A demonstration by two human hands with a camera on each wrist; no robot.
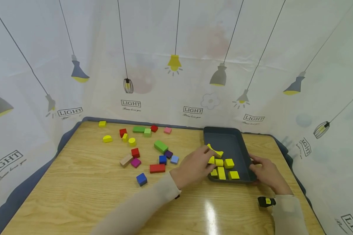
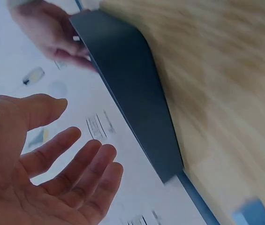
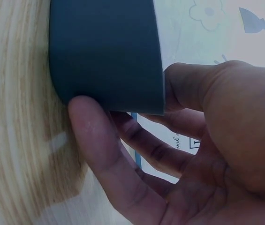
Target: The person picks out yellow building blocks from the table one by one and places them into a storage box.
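My right hand [image 1: 266, 171] grips the right side of a dark grey tray [image 1: 226, 138], with the thumb at its rim [image 3: 164, 101] and the other fingers against the outer wall. The left hand [image 1: 192, 167] is over the tray's left edge, fingers loosely bent and apart; nothing shows between them in the left wrist view. Several yellow blocks lie in the tray's near half, among them a curved arch block [image 1: 217, 152], a cube [image 1: 228, 163], a long block [image 1: 221, 173] and another cube [image 1: 234, 175]. The left hand partly hides those at the left wall.
Left of the tray, loose blocks are spread over the wooden table [image 1: 85, 195]: a blue cube [image 1: 141, 179], a long red block [image 1: 157, 168], a green block [image 1: 160, 146]. Farther left are yellow ones, such as a half-round block [image 1: 107, 139]. A lamp-printed curtain [image 1: 164, 94] surrounds the table.
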